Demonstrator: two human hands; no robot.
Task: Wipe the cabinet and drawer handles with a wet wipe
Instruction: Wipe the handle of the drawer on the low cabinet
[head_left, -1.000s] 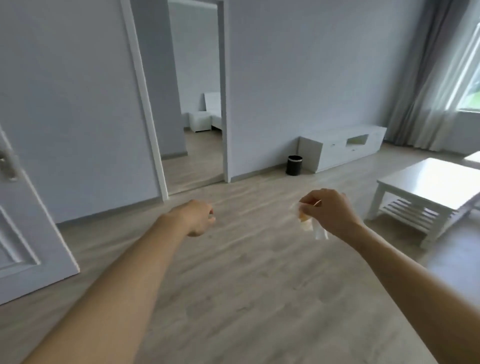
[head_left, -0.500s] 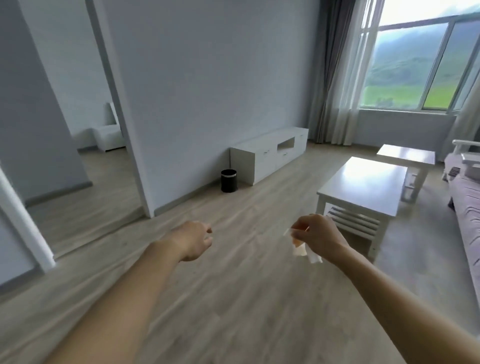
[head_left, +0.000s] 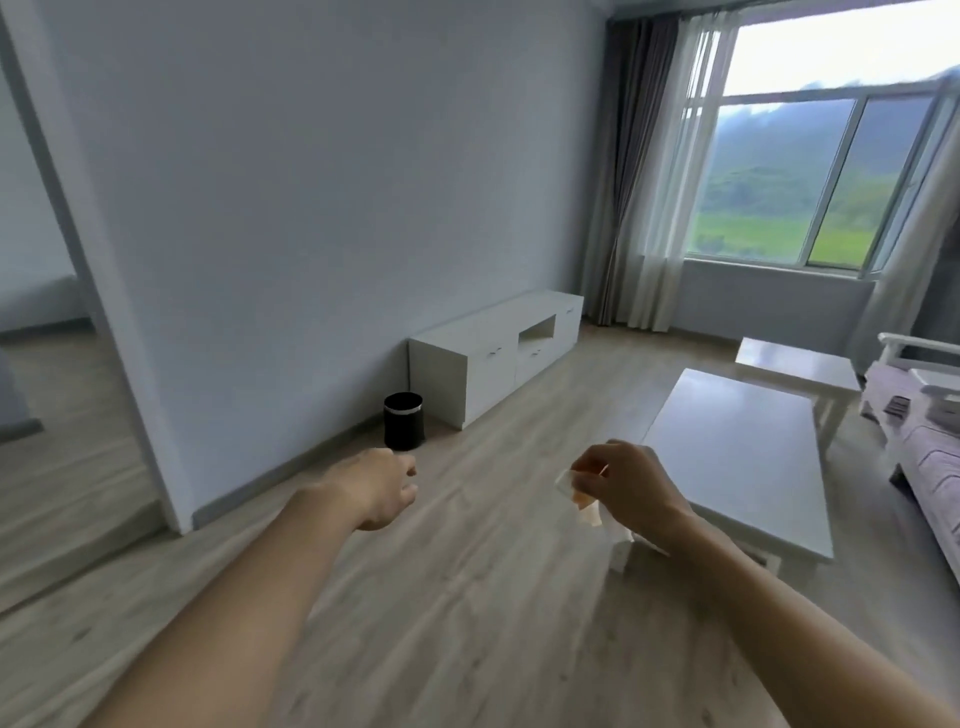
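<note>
View has swung right over the last second: the open doorway that filled the left-centre is now squeezed to the left edge, and the window, curtains and sofa have come into frame, so the person is turning into the living room and now faces the low white cabinet against the wall. Means the approach step, no wiping started, cabinet well apart from both hands. Hands barely shifted relative to each other. Right hand is out in front, fingers pinched together on a wet wipe; wipe looks crumpled, pale and partly see-through, with a limp tail hanging below the palm, some of it hidden behind the hand. Left hand is loosely curled, holding nothing that shows, fingers partly folded in, so not fully closed, not spread. Cabinet has an open shelf slot in the middle and small metal handles on its fronts, tiny at this range, count unclear. Black bin stands on the floor just beside the cabinet's near end. White coffee table sits on the right, near the right hand in frame. Likely next: walk up, crouch, bring wipe to the nearest handle.
</note>
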